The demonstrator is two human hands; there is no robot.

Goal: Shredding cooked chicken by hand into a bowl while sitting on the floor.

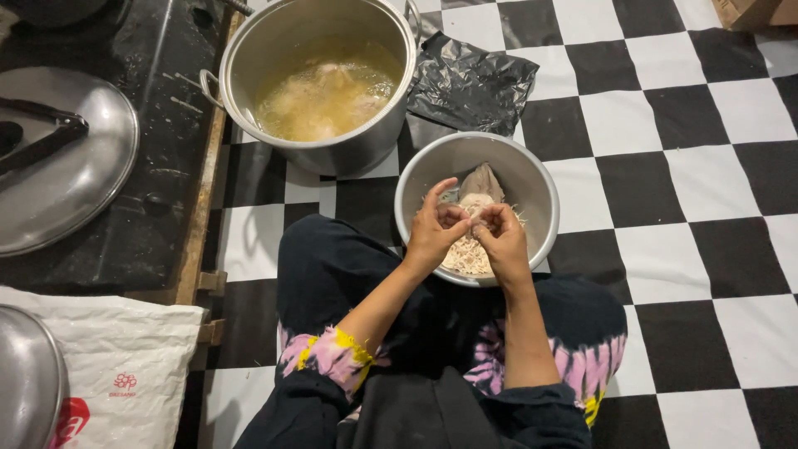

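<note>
Both hands, left hand (pixel 434 234) and right hand (pixel 501 241), pinch soft, fibrous cooked meat (pixel 474 204) between closed fingers, likely tearing easily, above the metal bowl (pixel 532 170).

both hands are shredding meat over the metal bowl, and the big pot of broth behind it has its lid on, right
Not quite. The head view shows the big pot uncovered, its yellowish broth visible. The rest holds: the left hand and right hand pull pale meat apart over the metal bowl.
</note>
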